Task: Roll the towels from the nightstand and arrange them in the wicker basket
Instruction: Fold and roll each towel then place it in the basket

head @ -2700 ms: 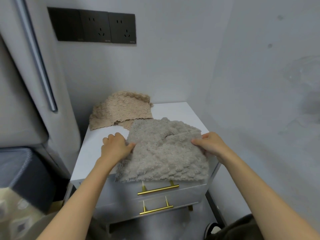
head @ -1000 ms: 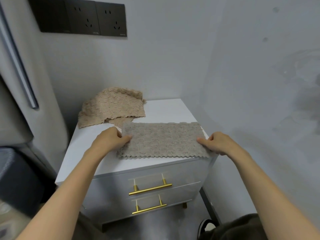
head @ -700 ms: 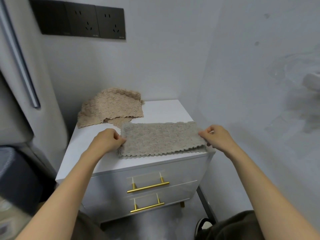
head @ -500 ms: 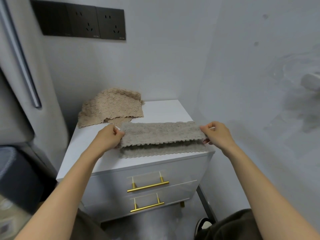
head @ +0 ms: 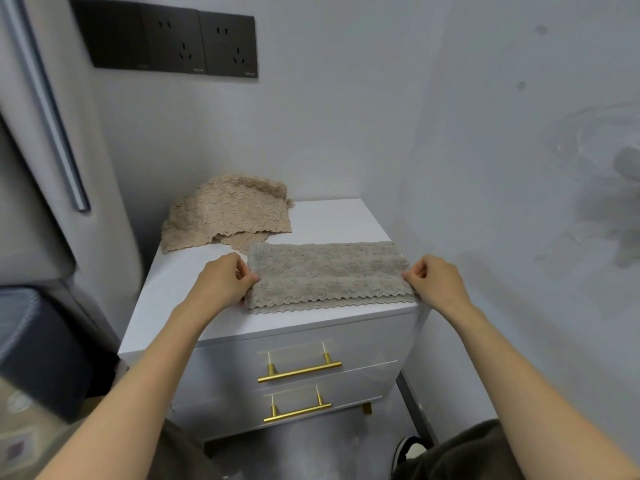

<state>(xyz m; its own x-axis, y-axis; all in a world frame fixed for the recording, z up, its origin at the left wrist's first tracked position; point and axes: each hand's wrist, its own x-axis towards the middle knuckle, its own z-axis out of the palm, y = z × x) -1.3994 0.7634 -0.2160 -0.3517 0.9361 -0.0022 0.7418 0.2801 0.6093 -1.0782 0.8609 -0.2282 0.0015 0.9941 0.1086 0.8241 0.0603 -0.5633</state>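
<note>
Head view, one frame.

Upper left: dark sockets (head: 166, 38) on the wall. Not involved.

Tan towel (head: 228, 213): lies crumpled at the back-left of the nightstand (head: 332, 220), not yet folded. Its front corner reaches to just beside the back-left corner of the grey towel; contact cannot be told.

Left hand (head: 225, 282): fingers curled, thumb and fingertips pinching the left end of the grey towel.

Grey towel (head: 329, 275): folded into a long strip, flat across the front of the nightstand top. The scalloped edge of the lower layer shows a little past the upper one along the front. No roll started.

Right hand (head: 436, 282): fingers curled, pinching the strip's right end, which sits at the nightstand's right edge.

Basket: not in view.

Judged step: squaring the fold before rolling.

Risks:
- The front layers are offset. Rolling from either end as it lies would likely give a skewed, telescoping roll.
- The right end is at the edge. Letting go there, or pulling rightward, could drop that end over the side and open the fold.
- The plush pile is springy, so a loose first turn may unroll.
- The tan corner nearby could be dragged in if the strip is pushed back.
</note>
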